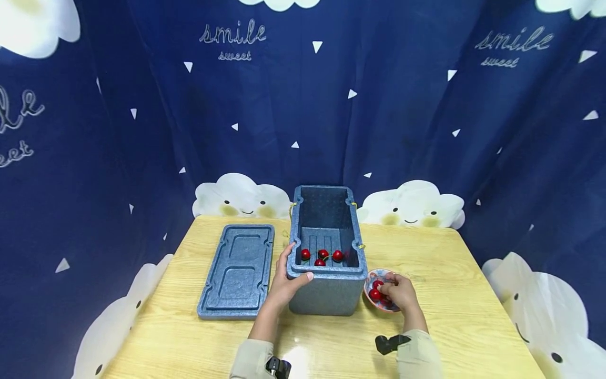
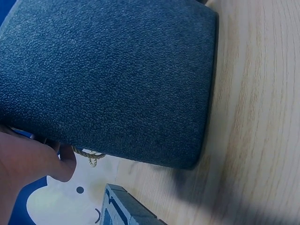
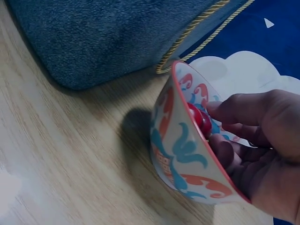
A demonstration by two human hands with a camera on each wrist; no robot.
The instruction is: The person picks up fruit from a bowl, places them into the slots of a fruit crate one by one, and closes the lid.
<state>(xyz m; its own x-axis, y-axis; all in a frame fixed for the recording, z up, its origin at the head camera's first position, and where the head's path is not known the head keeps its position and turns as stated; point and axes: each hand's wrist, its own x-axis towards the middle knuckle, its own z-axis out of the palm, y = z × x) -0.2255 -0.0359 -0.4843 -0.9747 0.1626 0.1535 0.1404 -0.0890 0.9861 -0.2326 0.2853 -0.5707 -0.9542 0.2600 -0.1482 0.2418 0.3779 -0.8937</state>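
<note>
A blue-grey foam box [image 1: 326, 296], lidless, stands mid-table with several red cherries [image 1: 337, 256] on its floor. My left hand [image 1: 285, 287] grips the box's near left corner, thumb over the front rim and fingers along the left side; the left wrist view shows this hand [image 2: 35, 159] beside the box wall [image 2: 112, 79]. Right of the box is a patterned bowl [image 3: 180, 154] with a red rim, holding more cherries [image 1: 374, 295]. My right hand [image 1: 401, 293] reaches into it. There, thumb and fingertips pinch a cherry [image 3: 205, 125]; the other fingers are partly hidden by the bowl.
The box's lid [image 1: 239, 271] lies flat on the wooden table [image 1: 426, 337], left of the box. Yellow cords [image 3: 197, 28] hang at the box's sides. A dark blue curtain [image 1: 303, 105] with clouds and triangles surrounds the table's back and sides.
</note>
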